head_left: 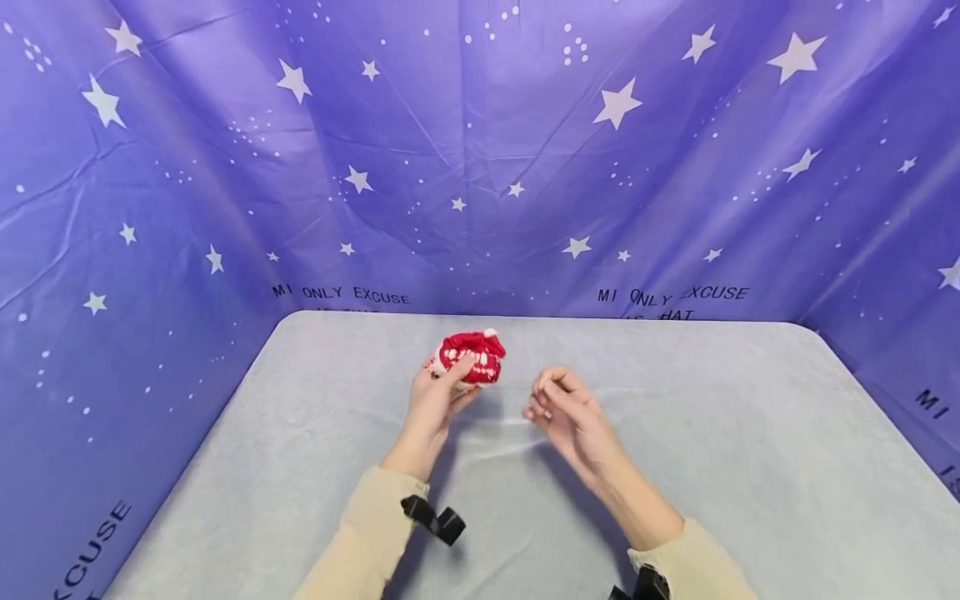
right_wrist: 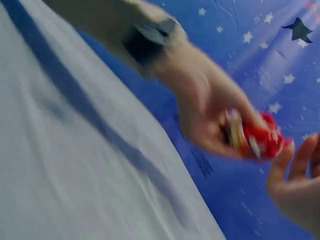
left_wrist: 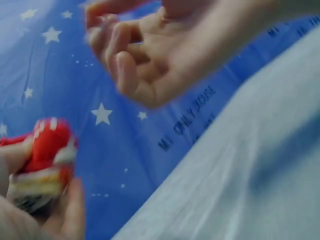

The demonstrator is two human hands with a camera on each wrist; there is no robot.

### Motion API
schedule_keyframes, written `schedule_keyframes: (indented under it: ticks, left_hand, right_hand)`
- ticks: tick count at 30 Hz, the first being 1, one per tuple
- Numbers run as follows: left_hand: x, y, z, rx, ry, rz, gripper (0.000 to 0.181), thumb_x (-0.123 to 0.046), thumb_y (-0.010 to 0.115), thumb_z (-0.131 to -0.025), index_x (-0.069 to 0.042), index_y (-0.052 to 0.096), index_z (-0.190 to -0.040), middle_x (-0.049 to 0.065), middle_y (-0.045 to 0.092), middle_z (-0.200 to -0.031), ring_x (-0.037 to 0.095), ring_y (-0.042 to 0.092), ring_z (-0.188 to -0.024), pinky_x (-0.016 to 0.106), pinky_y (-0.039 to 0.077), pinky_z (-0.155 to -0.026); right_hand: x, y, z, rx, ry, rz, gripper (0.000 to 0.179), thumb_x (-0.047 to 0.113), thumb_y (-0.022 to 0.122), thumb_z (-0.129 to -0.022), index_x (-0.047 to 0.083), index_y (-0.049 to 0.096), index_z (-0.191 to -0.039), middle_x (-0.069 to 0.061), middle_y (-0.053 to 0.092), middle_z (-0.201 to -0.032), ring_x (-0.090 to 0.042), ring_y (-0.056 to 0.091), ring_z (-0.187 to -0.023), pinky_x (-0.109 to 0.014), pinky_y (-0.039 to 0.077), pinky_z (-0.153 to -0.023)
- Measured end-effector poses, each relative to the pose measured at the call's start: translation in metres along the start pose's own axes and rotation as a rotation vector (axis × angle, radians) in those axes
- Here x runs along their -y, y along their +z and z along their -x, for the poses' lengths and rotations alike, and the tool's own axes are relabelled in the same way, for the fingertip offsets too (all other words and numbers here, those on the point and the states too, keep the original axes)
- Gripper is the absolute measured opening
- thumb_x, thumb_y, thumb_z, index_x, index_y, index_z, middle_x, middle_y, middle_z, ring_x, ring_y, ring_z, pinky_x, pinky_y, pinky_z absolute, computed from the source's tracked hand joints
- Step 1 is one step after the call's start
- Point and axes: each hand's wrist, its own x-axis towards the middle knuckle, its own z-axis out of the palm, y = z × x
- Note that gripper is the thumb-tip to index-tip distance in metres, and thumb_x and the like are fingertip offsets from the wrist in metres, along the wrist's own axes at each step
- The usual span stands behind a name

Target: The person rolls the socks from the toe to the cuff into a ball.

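Note:
My left hand (head_left: 431, 408) grips a small red-and-white knitted piece (head_left: 480, 367) with a white pom-pom, holding it above the far middle of the table. Its thumb lies across the near face and the fingers are underneath. In the left wrist view the red piece (left_wrist: 50, 145) shows a pale yellowish band and a dark part below it; blur hides its exact kind. My right hand (head_left: 573, 417) hovers a little to the right, apart from the piece. Its fingers are loosely bent, and nothing is visible in them. The right wrist view shows the red piece (right_wrist: 265, 137) blurred in the left hand.
A pale grey cloth covers the table (head_left: 712, 433), with slight creases near the middle. Purple-blue curtains (head_left: 480, 150) with white stars and lettering hang behind and at both sides. Black straps (head_left: 435, 518) sit around the wrists over cream sleeves (head_left: 363, 533).

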Motion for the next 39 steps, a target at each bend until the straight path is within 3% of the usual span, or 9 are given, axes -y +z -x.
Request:
schedule_keyframes:
  ticks: [4,9,14,18,25,28,30,35,39]
  left_hand:
    - [-0.006,-0.006,0.007,0.184,-0.106,0.012,0.048,-0.014,0.058,-0.098,0.002,0.044,-0.141,0.000,0.071,-0.101,0.008,0.071,-0.081,0.027,0.060,-0.080]
    - [-0.010,-0.007,0.010,0.363,-0.160,-0.040,0.049,-0.014,0.052,-0.100,0.001,0.039,-0.144,-0.001,0.069,-0.106,0.009,0.071,-0.086,0.027,0.060,-0.082]
    - [-0.007,-0.009,0.010,0.405,-0.155,-0.075,0.048,-0.010,0.054,-0.098,-0.002,0.039,-0.144,0.000,0.067,-0.112,0.010,0.071,-0.091,0.030,0.060,-0.085]
    - [-0.004,-0.007,0.010,0.361,-0.055,-0.135,0.052,-0.005,0.061,-0.092,-0.003,0.044,-0.141,0.000,0.065,-0.114,0.009,0.068,-0.094,0.029,0.060,-0.083]
    - [0.002,0.003,0.007,0.136,0.191,-0.244,0.043,0.001,0.070,-0.084,-0.001,0.054,-0.124,0.006,0.066,-0.108,0.007,0.063,-0.088,0.022,0.058,-0.073]
    - [0.004,0.005,0.005,0.089,0.261,-0.311,0.038,0.003,0.071,-0.081,0.002,0.054,-0.115,0.007,0.064,-0.102,0.006,0.060,-0.083,0.020,0.055,-0.070]
    - [0.005,0.005,0.006,0.127,0.257,-0.343,0.038,0.002,0.070,-0.082,0.003,0.051,-0.115,0.011,0.064,-0.104,0.006,0.060,-0.085,0.020,0.055,-0.072]
    - [-0.001,0.002,0.015,0.353,0.150,-0.404,0.054,-0.006,0.068,-0.088,-0.004,0.042,-0.134,0.018,0.059,-0.127,0.017,0.064,-0.108,0.032,0.057,-0.093]
    - [-0.006,-0.003,0.019,0.426,0.198,-0.486,0.063,-0.004,0.067,-0.089,-0.006,0.037,-0.144,0.018,0.056,-0.135,0.027,0.058,-0.122,0.038,0.050,-0.103]
  right_hand:
    - [0.007,0.001,-0.004,-0.219,0.054,0.307,0.011,0.012,0.053,-0.102,0.017,0.060,-0.096,0.008,0.058,-0.084,-0.005,0.055,-0.079,-0.019,0.052,-0.075]
    - [0.005,0.003,-0.006,-0.268,0.095,0.469,0.008,0.007,0.060,-0.097,0.010,0.066,-0.101,0.009,0.066,-0.088,-0.006,0.061,-0.081,-0.021,0.055,-0.076]
    - [0.003,0.005,-0.004,-0.285,-0.019,0.640,0.013,0.004,0.066,-0.091,-0.004,0.068,-0.101,0.013,0.068,-0.086,-0.004,0.063,-0.082,-0.019,0.054,-0.076]
    - [0.001,0.006,-0.003,-0.303,-0.088,0.780,0.009,0.004,0.069,-0.089,-0.004,0.069,-0.093,0.007,0.067,-0.083,-0.003,0.061,-0.079,-0.017,0.053,-0.072]
    - [-0.009,-0.005,0.005,-0.122,-0.142,0.669,0.012,0.001,0.057,-0.096,-0.010,0.058,-0.096,0.010,0.061,-0.090,-0.004,0.057,-0.089,-0.019,0.049,-0.082]
    - [-0.011,-0.005,0.009,-0.086,-0.148,0.614,0.013,0.001,0.054,-0.098,-0.012,0.055,-0.098,0.012,0.060,-0.090,-0.003,0.057,-0.088,-0.020,0.048,-0.081]
    - [-0.011,-0.005,0.009,-0.116,-0.128,0.593,0.012,0.003,0.055,-0.098,-0.009,0.055,-0.097,0.012,0.059,-0.088,-0.004,0.058,-0.086,-0.020,0.049,-0.080]
    - [-0.004,-0.005,0.008,-0.303,-0.001,0.524,0.012,0.010,0.057,-0.099,-0.002,0.057,-0.099,0.009,0.059,-0.084,-0.006,0.058,-0.080,-0.021,0.051,-0.077]
    - [-0.001,-0.003,0.009,-0.383,0.014,0.569,0.012,0.009,0.059,-0.098,-0.002,0.057,-0.101,0.008,0.059,-0.084,-0.007,0.058,-0.079,-0.020,0.051,-0.075]
